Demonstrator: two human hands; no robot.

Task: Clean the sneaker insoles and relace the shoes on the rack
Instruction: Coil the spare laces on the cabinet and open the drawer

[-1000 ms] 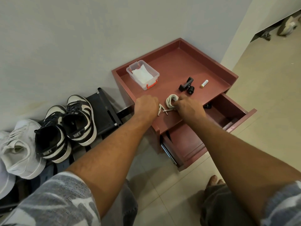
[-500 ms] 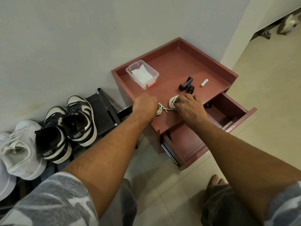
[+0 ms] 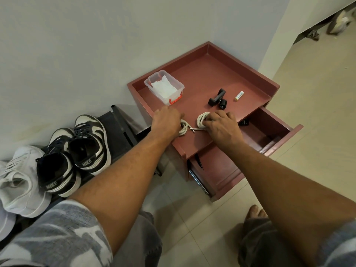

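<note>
A white fabric sneaker (image 3: 19,182) and a pair of black-and-white leather sneakers (image 3: 77,151) sit on the black metal rack (image 3: 120,126). On the red-brown wooden table (image 3: 192,78), the left hand (image 3: 167,122) curls its fingers over one coiled cream rope shoelace (image 3: 184,129), and the right hand (image 3: 221,126) grips a second coiled cream shoelace (image 3: 201,120) just beside it. Behind them stand a clear plastic box (image 3: 179,87) holding white cloth, a black clamp (image 3: 218,98) and a white battery (image 3: 239,96). The table's drawer (image 3: 269,132) hangs open at right
</note>
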